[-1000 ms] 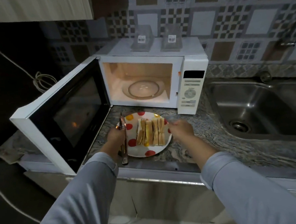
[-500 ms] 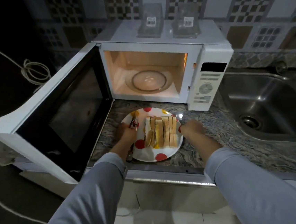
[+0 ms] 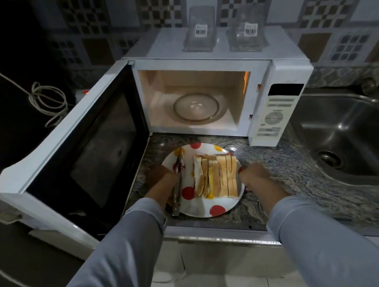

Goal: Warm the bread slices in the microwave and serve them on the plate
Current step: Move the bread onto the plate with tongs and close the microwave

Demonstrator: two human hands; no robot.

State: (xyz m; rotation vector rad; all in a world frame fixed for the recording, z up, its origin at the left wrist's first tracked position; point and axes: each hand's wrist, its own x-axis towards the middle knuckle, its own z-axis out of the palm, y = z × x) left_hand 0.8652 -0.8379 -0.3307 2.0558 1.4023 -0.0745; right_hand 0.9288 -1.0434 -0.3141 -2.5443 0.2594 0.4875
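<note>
A white plate (image 3: 199, 206) with red and yellow dots sits on the granite counter in front of the microwave (image 3: 278, 65). Several bread slices (image 3: 217, 177) stand side by side across it. My left hand (image 3: 162, 180) is at the plate's left rim and holds metal tongs (image 3: 177, 186), their tips lying over the plate. At the plate's right rim is my right hand (image 3: 255, 175), fingers curled at the edge; the grip itself is blurred. The microwave door (image 3: 73, 150) is swung wide open to the left, the lit cavity holding only the glass turntable (image 3: 195, 108).
Two clear plastic containers (image 3: 201, 32) stand on top of the microwave. A steel sink (image 3: 354, 132) lies to the right. A coiled white cable (image 3: 46, 101) hangs at the left. The counter's front edge (image 3: 216, 235) runs just below the plate.
The tongs have tilted down from upright and now lie across the plate's left side. Both hands stay at the plate's rims; the camera has moved closer.
</note>
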